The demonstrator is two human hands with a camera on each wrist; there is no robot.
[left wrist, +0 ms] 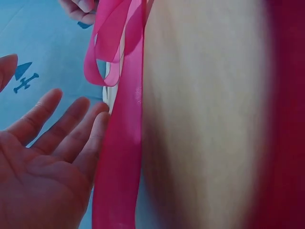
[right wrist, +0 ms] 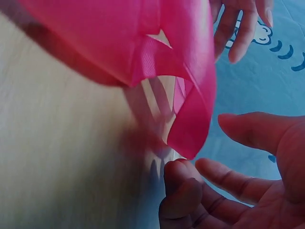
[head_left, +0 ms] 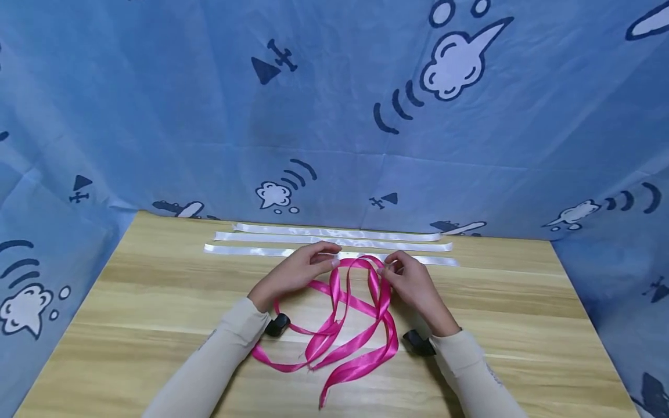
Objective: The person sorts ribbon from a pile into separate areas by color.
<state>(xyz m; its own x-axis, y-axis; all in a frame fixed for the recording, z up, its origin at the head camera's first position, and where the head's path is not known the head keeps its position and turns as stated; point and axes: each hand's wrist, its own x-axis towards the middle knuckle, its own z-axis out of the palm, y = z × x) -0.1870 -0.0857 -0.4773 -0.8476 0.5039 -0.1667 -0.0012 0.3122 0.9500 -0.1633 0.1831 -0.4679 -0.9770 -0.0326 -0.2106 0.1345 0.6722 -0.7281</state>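
Flanking the pink ribbon (head_left: 385, 302) closely, left fingers (left wrist: 67, 120) and right fingers (right wrist: 232, 183) stand loosely parted.

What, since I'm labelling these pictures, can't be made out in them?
Head view: part of the nearest white ribbon, behind the left hand.
Head view: the marking on the right sleeve, too small to read.
Left wrist: the pink ribbon, cut off by the bottom edge.
Right wrist: the right hand, cut off by the edge.

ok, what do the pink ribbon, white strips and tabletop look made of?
Pink ribbon: likely satin-type fabric, glossy; soft sheen, limp twists.
White strips: probably satin ribbon too, shiny; bright highlights, though plastic is possible.
Tabletop: wood or wood-look laminate, fairly smooth; streaked grain, core not visible.
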